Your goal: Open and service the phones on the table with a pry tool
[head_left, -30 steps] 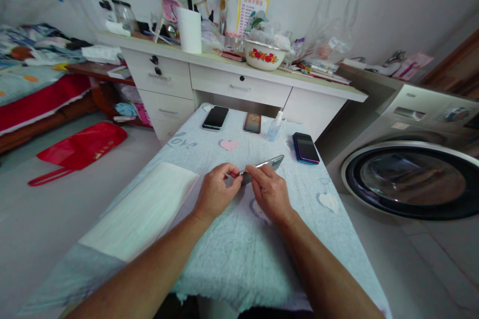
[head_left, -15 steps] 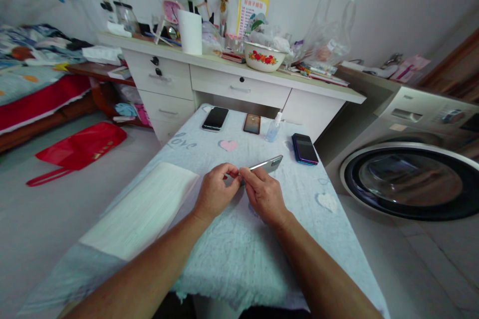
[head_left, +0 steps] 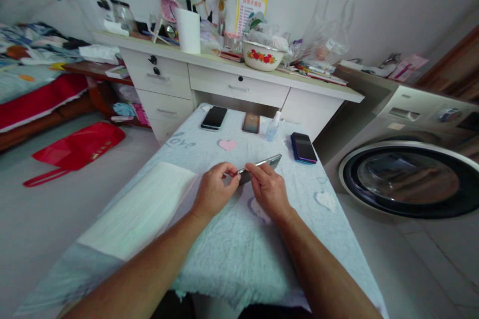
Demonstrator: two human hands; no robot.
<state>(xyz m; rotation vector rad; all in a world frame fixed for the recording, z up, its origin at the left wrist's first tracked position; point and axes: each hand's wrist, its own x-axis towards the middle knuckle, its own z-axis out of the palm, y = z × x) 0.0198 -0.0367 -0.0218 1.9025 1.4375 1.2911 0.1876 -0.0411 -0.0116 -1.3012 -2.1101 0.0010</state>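
Observation:
A silvery grey phone (head_left: 275, 160) is tilted on its long edge above the cloth-covered table (head_left: 228, 254). My left hand (head_left: 216, 188) pinches its near left end between thumb and fingers. Around the upper edge, further along, my right hand (head_left: 270, 192) has its fingers closed on the same phone, hiding part of it. Behind them lie a black phone (head_left: 214, 117), a smaller brownish phone (head_left: 252, 122) and a clear spray bottle (head_left: 273, 127) standing upright. At the right, a dark phone (head_left: 303, 148) rests on a blue-edged one.
A white paper sheet (head_left: 140, 209) lies on the table's left side. Beyond stands a white desk (head_left: 239, 82) with a flowered bowl (head_left: 263, 56) and paper roll (head_left: 188, 31). A washing machine (head_left: 411, 169) is at right, a red bag (head_left: 80, 147) on the floor at left.
My right hand has slid slightly right along the phone's edge, away from my left fingertips. My left hand keeps its pinch. The whole view has shifted slightly.

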